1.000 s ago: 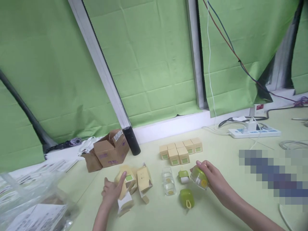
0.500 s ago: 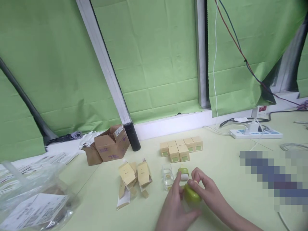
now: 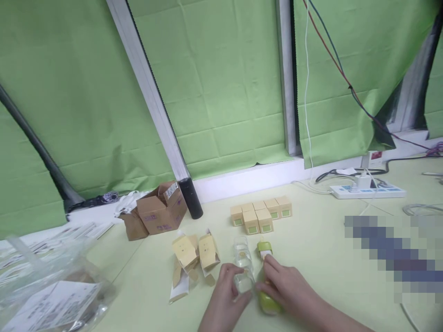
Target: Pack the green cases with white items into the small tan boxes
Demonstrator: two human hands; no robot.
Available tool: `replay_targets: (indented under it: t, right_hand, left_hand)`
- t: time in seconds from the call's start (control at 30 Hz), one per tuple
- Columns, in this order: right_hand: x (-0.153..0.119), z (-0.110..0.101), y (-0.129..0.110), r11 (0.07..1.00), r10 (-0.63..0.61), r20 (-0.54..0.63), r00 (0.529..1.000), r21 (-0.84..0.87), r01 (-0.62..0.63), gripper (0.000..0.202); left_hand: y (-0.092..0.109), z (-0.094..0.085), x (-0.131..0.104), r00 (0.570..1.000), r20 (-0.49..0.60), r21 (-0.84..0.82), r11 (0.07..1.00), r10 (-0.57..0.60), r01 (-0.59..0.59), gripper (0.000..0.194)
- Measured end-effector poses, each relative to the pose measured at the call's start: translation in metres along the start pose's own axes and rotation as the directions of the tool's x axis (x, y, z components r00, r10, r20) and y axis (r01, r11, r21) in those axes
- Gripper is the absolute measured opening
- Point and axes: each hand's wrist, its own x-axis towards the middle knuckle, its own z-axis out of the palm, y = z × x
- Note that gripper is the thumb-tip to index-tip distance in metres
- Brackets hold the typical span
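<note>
Well in from the back edge of the worktop point(image 3: 321, 240), the left hand point(image 3: 224, 295) has its thumb and fingers closed round a clear cup point(image 3: 245, 283). More clear cups point(image 3: 241, 251) stand in a line just past it, going toward the back edge. The right hand point(image 3: 290, 283) bends over a green lid point(image 3: 270, 304), with its fingers half curled; I cannot tell how tight they are, or if they hold it. A green and white piece point(image 3: 264, 247) sits just past those fingertips. Nearer the back edge is a bunch of small yellow boxes point(image 3: 258, 217). Left of the cups lie opened boxes point(image 3: 208, 251). By the back edge are a brown carton point(image 3: 162, 216) and a white power strip point(image 3: 374, 192).
</note>
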Motion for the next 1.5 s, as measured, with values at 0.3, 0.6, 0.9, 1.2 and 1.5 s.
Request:
replay_targets:
  t: [0.3,0.6,0.9,1.2,1.5]
  right_hand:
    - [0.021,0.010,0.039,0.997,-0.039,-0.035,0.999,-0.069,0.037,0.018]
    - [0.066,-0.021,0.091,0.999,0.048,0.014,0.999,-0.009,-0.048,0.022]
    - [0.062,-0.038,0.110,0.995,0.071,0.099,0.993,0.070,-0.078,0.046]
    - [0.034,-0.072,0.044,0.980,-0.076,0.002,0.997,0.187,0.074,0.044]
    - [0.014,-0.051,0.037,0.984,-0.150,-0.257,0.955,0.059,0.171,0.011]
  left_hand:
    - [0.007,0.003,0.020,0.995,-0.023,0.031,0.995,0.093,-0.092,0.031]
    - [-0.011,0.011,0.019,0.950,-0.105,0.161,0.947,0.295,-0.277,0.042]
    - [0.013,0.006,0.022,0.869,-0.236,0.308,0.882,0.435,-0.358,0.036]
    - [0.047,0.017,0.043,0.787,-0.046,0.458,0.713,0.615,-0.531,0.081]
    - [0.034,0.008,0.033,0.842,-0.175,0.432,0.808,0.510,-0.400,0.064]
